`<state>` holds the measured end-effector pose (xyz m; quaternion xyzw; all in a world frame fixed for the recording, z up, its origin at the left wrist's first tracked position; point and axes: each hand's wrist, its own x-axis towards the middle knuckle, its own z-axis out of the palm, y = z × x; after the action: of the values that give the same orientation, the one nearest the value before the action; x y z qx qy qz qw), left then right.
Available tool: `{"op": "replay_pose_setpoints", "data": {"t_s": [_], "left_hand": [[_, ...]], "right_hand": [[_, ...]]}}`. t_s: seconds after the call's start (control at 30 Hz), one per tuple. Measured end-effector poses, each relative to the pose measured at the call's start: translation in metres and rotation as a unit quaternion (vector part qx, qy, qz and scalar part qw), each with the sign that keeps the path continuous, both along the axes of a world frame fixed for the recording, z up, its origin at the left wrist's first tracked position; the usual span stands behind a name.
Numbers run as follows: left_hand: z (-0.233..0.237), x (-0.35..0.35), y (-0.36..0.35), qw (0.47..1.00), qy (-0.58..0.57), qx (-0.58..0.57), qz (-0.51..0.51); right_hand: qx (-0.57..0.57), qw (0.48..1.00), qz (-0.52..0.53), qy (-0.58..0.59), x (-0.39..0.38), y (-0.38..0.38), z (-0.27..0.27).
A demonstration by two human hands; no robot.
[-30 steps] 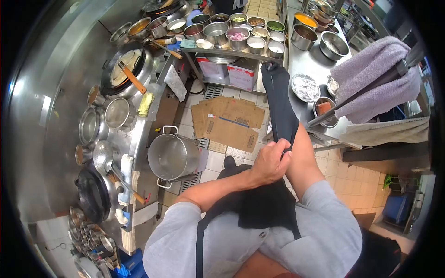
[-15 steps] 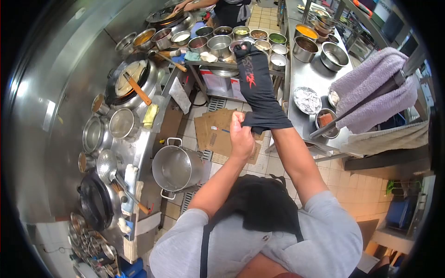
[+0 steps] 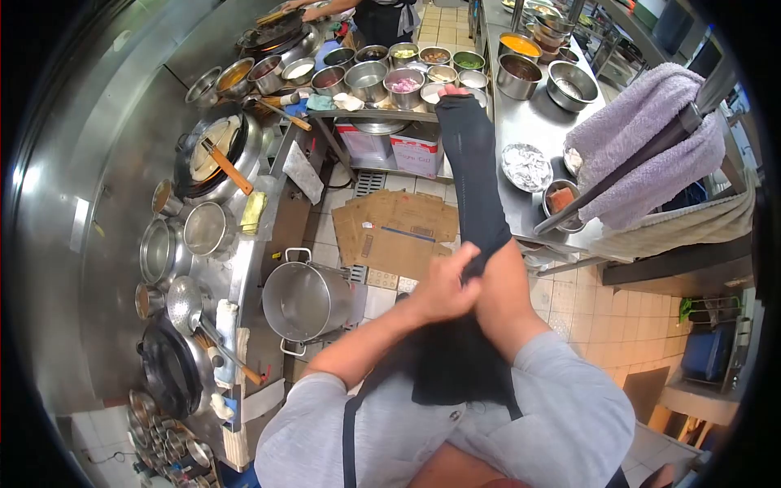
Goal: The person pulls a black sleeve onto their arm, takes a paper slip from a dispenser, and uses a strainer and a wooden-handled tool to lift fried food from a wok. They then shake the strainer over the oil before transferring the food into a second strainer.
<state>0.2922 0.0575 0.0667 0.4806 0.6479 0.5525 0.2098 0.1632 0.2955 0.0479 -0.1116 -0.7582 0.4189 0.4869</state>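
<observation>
A black arm sleeve (image 3: 476,167) covers my right forearm, from just below the elbow to the fingers. My left hand (image 3: 450,282) is closed on its upper edge, at the inner side of the forearm. At the far end of the sleeve only the fingertips of my right hand (image 3: 453,90) show; the rest of that hand is under the black cloth. Those fingertips overlap the front of the row of metal bowls in this view, near a bowl of pink pieces (image 3: 403,84). A black apron (image 3: 455,366) hangs over my chest below both arms.
Woks (image 3: 215,150) and ladles line the left stove. A large steel pot (image 3: 305,301) and flattened cardboard (image 3: 399,232) are on the floor. Purple towels (image 3: 643,146) hang on a rail at right. Another person (image 3: 382,20) works at the far end.
My left hand has drawn the sleeve up the right forearm towards the elbow, coming nearer to my chest. The sleeve is now stretched smoother, and my right fingertips stick out of its end.
</observation>
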Motion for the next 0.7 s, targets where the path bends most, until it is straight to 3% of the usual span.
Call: {"op": "replay_pose_setpoints", "data": {"t_s": [0.1,0.17,0.27,0.33,0.37,0.47,0.57,0.67,0.7], "left_hand": [[-0.009,-0.050,0.029,0.971,0.185,0.085,0.128],[0.011,-0.077,0.055,0.939,0.221,0.145,0.221],[0.019,-0.073,0.078,0.978,-0.028,0.098,0.183],[0.010,-0.051,0.082,0.982,-0.005,0.100,0.159],[0.016,-0.033,0.071,0.991,0.004,0.033,0.127],[-0.006,0.008,0.046,0.996,0.070,0.001,0.056],[-0.010,0.021,0.033,0.996,0.079,-0.019,0.043],[-0.009,0.015,0.034,0.997,0.058,-0.003,0.059],[-0.007,0.009,0.036,0.997,0.041,-0.003,0.070]], "right_hand": [[-0.097,0.990,0.024,0.102,-0.003,0.004,-0.017],[-0.195,0.963,0.081,0.168,-0.009,0.008,-0.027],[-0.323,0.891,0.163,0.273,-0.015,0.014,-0.041],[-0.382,0.849,0.179,0.317,-0.017,0.025,-0.045],[-0.400,0.836,0.169,0.334,-0.013,0.030,-0.048],[-0.417,0.864,0.021,0.282,-0.002,0.045,-0.054],[-0.526,0.832,0.082,0.158,0.022,0.048,-0.059],[-0.548,0.835,0.050,-0.024,0.012,0.044,-0.068],[-0.625,0.778,0.051,0.048,0.015,0.036,-0.061]]}}
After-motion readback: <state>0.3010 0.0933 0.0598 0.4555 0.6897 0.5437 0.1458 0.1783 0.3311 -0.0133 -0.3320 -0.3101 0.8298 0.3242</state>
